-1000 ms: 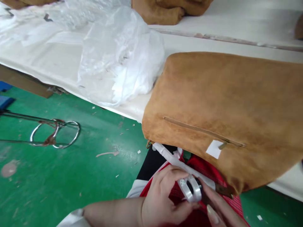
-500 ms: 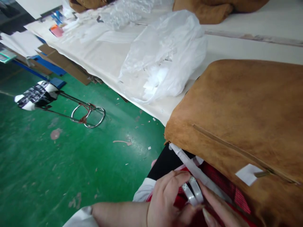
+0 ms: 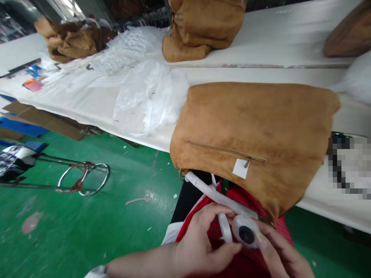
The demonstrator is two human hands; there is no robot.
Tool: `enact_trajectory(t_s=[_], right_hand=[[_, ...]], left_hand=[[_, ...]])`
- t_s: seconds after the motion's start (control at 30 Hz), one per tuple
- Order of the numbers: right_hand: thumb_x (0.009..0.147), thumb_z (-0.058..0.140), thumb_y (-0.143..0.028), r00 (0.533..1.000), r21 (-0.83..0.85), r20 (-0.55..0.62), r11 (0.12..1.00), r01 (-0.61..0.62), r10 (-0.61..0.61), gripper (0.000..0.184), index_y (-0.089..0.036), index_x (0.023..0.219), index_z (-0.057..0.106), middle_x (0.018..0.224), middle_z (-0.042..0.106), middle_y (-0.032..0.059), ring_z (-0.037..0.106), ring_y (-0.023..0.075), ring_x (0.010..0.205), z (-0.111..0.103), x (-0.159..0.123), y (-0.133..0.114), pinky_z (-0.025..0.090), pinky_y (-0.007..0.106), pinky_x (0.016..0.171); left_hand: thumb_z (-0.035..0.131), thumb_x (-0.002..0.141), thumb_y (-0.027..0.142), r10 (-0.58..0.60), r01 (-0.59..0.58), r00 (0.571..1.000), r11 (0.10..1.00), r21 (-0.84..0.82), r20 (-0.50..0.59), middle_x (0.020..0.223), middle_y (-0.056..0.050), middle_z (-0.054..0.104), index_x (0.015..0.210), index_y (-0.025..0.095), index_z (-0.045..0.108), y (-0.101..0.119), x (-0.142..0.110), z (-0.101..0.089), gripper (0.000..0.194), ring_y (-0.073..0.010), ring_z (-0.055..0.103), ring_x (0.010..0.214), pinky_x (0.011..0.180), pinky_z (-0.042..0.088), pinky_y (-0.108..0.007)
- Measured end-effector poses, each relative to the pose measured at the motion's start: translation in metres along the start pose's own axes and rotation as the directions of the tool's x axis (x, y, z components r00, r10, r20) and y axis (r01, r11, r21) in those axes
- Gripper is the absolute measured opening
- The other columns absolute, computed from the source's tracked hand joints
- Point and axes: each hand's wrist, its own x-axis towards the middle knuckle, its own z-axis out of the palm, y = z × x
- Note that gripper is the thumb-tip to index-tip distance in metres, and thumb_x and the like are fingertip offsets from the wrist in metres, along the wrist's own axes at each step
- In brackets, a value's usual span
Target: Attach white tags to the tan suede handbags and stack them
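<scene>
Thumb and fingers of my left hand are pinched together on a narrow whitish ring, held on edge. Just right of it, my right hand is clamped on a round whitish roll with a dark centre, turned up to face me. Red cloth lies beneath my grip. Just beyond both hands runs a white-wrapped strap; past that, a tan leather bag rests partly on the white-covered table, its square white tag beside the zip.
</scene>
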Motion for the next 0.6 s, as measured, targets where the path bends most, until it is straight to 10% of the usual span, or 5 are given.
enact_trajectory(t_s=[0.1, 0.2, 0.37, 0.6], right_hand=[[0.092, 0.055, -0.034, 0.997, -0.059, -0.053, 0.997, 0.050, -0.053, 0.028, -0.026, 0.116, 0.069, 0.109, 0.074, 0.0041, 0.071, 0.0200, 0.096, -0.003, -0.005, 0.003, 0.056, 0.019, 0.082], [0.093, 0.055, -0.031, 0.996, -0.083, 0.008, 0.992, 0.094, -0.094, 0.028, -0.026, 0.117, 0.068, 0.116, 0.071, 0.0050, 0.069, 0.0192, 0.101, -0.004, -0.005, 0.002, 0.055, 0.020, 0.085], [0.094, 0.054, -0.028, 0.988, -0.093, 0.090, 0.987, 0.132, -0.123, 0.028, -0.028, 0.119, 0.064, 0.113, 0.071, 0.0029, 0.070, 0.0163, 0.099, -0.005, -0.006, 0.001, 0.055, 0.018, 0.084], [0.093, 0.052, -0.023, 0.948, -0.151, 0.271, 0.965, 0.212, -0.166, 0.028, -0.028, 0.120, 0.058, 0.114, 0.071, 0.0025, 0.069, 0.0151, 0.101, -0.005, -0.007, 0.002, 0.055, 0.018, 0.086]], left_hand=[[0.067, 0.079, 0.026, -0.312, 0.325, 0.944, 0.821, -0.470, 0.108, 0.094, -0.006, 0.061, 0.103, 0.017, 0.055, -0.005, -0.003, 0.005, 0.028, -0.0170, 0.062, 0.086, 0.075, 0.053, -0.028], [0.073, 0.073, 0.035, -0.417, 0.443, 0.889, 0.675, -0.591, 0.190, 0.074, 0.000, 0.055, 0.096, 0.016, 0.053, -0.008, -0.005, 0.008, 0.035, -0.0115, 0.052, 0.065, 0.055, 0.045, -0.020], [0.065, 0.083, 0.035, -0.341, 0.365, 0.928, 0.914, -0.179, 0.150, 0.071, 0.001, 0.051, 0.086, 0.013, 0.057, 0.001, -0.005, 0.007, 0.024, -0.0087, 0.042, 0.062, 0.057, 0.037, -0.018], [0.061, 0.078, 0.023, -0.167, 0.145, 0.975, 0.978, 0.150, 0.148, 0.068, -0.003, 0.059, 0.081, 0.012, 0.064, 0.003, -0.006, -0.007, 0.012, -0.0105, 0.047, 0.060, 0.058, 0.039, -0.021]])
